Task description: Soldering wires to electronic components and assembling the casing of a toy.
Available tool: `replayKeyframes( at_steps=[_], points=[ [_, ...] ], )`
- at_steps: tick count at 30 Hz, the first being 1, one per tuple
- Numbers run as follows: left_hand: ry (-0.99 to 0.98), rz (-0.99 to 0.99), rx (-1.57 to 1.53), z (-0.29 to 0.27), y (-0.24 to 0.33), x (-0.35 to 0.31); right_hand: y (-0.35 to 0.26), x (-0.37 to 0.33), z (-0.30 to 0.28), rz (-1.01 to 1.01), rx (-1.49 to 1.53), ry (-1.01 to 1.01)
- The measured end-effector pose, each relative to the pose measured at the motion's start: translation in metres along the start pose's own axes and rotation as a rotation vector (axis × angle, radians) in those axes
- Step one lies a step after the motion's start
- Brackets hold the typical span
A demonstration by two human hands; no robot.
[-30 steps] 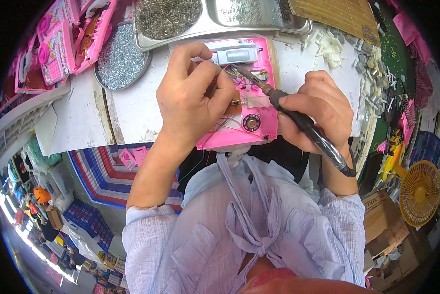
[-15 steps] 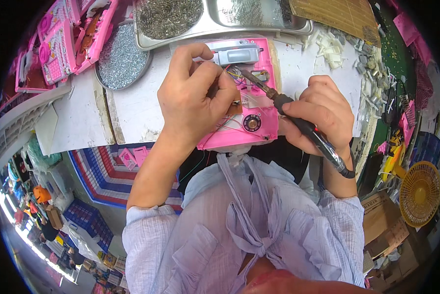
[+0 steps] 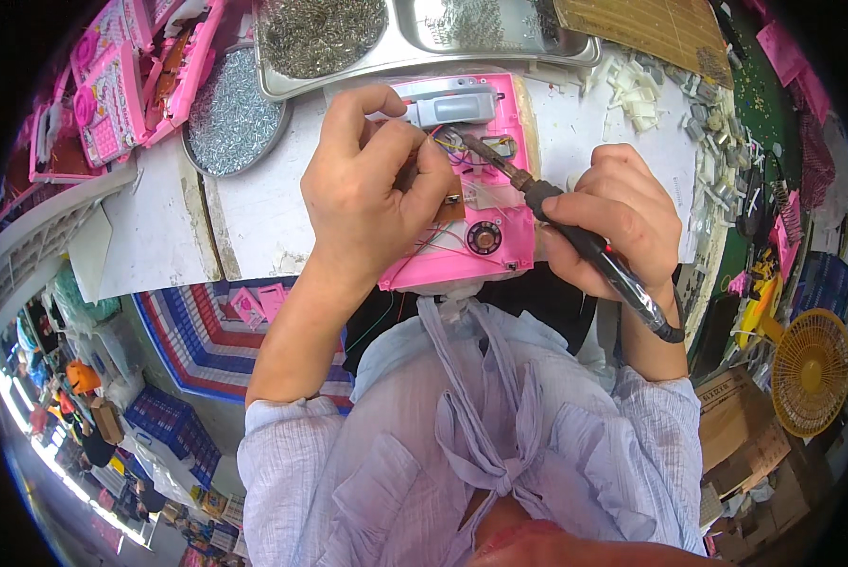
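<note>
My right hand (image 3: 623, 222) grips a soldering iron (image 3: 589, 248) by its black handle. The iron's metal tip points up and left to thin coloured wires (image 3: 448, 142) inside an open pink plastic toy casing (image 3: 511, 203). Over the casing's left side, my left hand (image 3: 377, 180) is closed in a pinch close to those wires; its fingers hide what they hold. A round black speaker (image 3: 484, 238) sits in the casing's near part. Partly under my left fingers is a brown circuit board (image 3: 450, 210). A grey-blue plastic part (image 3: 454, 106) lies across the casing's far end.
A metal tray (image 3: 424, 66) of springs stands beyond the casing. To its left are a round dish (image 3: 235, 113) of small metal pieces and stacked pink casings (image 3: 112, 104). White plastic pieces (image 3: 637, 90) and a cardboard sheet (image 3: 651, 33) lie far right. A yellow fan (image 3: 811, 373) stands right.
Both hands keep nearly the same pose, with the soldering iron's tip still at the wires. The whole view has shifted very slightly.
</note>
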State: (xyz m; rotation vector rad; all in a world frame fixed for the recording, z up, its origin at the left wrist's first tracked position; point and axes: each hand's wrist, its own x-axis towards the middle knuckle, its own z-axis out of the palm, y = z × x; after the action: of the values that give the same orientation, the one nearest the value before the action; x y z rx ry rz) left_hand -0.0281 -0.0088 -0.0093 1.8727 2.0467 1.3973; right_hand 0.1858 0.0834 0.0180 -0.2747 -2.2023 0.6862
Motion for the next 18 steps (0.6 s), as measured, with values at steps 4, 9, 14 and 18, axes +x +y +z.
replayKeyframes(
  at_steps=[4, 9, 14, 18],
  points=[
    [0.007, 0.005, 0.003, -0.001, 0.001, 0.000, -0.001, 0.001, -0.001, -0.002, -0.004, -0.006],
    [-0.004, 0.006, 0.016, 0.000, 0.000, 0.000, 0.000, 0.001, -0.001, 0.002, 0.011, -0.008],
    [0.017, 0.021, -0.024, -0.001, 0.000, -0.001, 0.001, 0.000, -0.002, -0.013, 0.014, -0.005],
    [0.009, 0.027, -0.041, -0.013, 0.000, -0.006, 0.001, -0.002, -0.007, -0.010, 0.046, 0.011]
  ],
)
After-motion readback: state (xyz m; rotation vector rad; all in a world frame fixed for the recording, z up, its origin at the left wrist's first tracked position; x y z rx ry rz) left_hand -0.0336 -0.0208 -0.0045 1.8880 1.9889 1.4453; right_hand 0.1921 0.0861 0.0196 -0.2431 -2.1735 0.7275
